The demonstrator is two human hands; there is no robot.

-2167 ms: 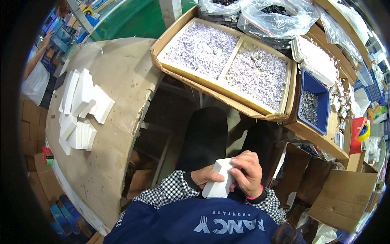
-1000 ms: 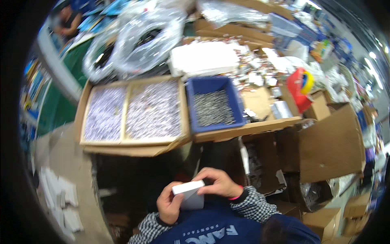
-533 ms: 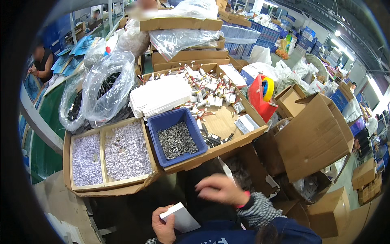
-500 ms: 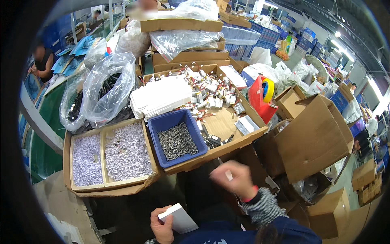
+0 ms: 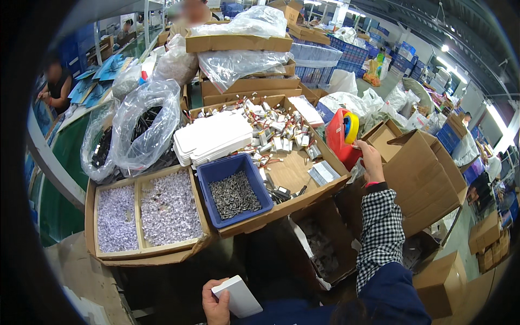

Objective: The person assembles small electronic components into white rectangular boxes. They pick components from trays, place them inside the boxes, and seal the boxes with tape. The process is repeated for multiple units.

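Observation:
My left hand (image 5: 218,303) grips a thin, white, flat box (image 5: 242,297) at its left edge, low in front of my body. The arm in a checked sleeve reaches forward, and my right hand (image 5: 371,161) is at a red tape dispenser (image 5: 337,142) that carries a yellow-cored roll (image 5: 352,128). Its thumb and fingers are pinched at the dispenser's near right end, where the tape comes off. The tape itself barely shows there. A stack of white flat pieces (image 5: 208,135) lies left of the dispenser, behind a blue bin (image 5: 265,208) of small dark metal parts (image 5: 234,194).
A cardboard tray (image 5: 295,176) holds small wired battery-like packs (image 5: 276,130). On the left, a divided wooden box (image 5: 138,216) is full of small whitish parts. Clear plastic bags (image 5: 145,130) stand behind it. Open cartons (image 5: 420,184) crowd the right. Other people work at the far left.
My right hand has moved forward and right, from in front of the tray to the tape dispenser. My left hand keeps hold of the white box, almost unmoved. The view has shifted slightly.

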